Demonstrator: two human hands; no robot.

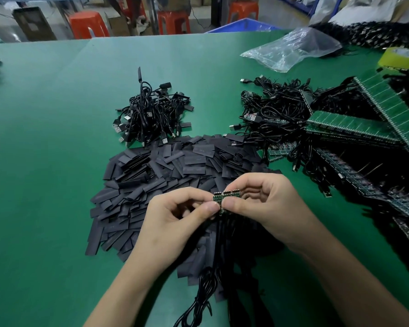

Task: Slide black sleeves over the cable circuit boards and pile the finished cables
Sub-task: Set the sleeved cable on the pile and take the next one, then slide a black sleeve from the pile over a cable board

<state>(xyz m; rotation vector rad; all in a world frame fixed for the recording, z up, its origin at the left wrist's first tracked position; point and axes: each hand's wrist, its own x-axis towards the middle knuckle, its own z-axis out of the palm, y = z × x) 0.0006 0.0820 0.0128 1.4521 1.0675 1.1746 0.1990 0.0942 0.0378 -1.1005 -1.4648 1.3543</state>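
Green surface (57, 161): head view; matting across the whole work area, carrying everything listed below except the stools and crate.
Left hand (172, 223): near centre, above the near part of the sleeve heap; thumb and forefinger pinch the left end of the circuit boards, other fingers curled.
Right hand (267, 204): just beside the left hand, thumbs nearly touching; thumb and forefinger pinch the right part of the same boards.
Circuit boards (227, 195): short green strip of about three joined boards, held upright between both hands, clear of the surface; bare, with no sleeve on them.
Attached cables (213, 279): thin black leads hanging from the lower edge of the boards and running toward the person between the forearms.
Black sleeves (165, 166): broad loose heap of flat dark pieces, mid-surface, under and beyond the hands.
Finished cables (149, 114): tangled pile of black cables with USB plugs, some ends in black sleeves; just beyond the sleeve heap.
Unsleeved cables (274, 109): second tangle, right of the finished pile, bare boards showing among it.
Board panels (354, 128): long green strips, stacked and crossed, at the right edge.
Plastic bag (291, 49): clear, crumpled, far right.
Tape roll (399, 57): yellowish, at the far right edge.
Orange stools (87, 24): on the floor beyond the surface.
Blue crate (243, 25): only its rim shows past the far edge.
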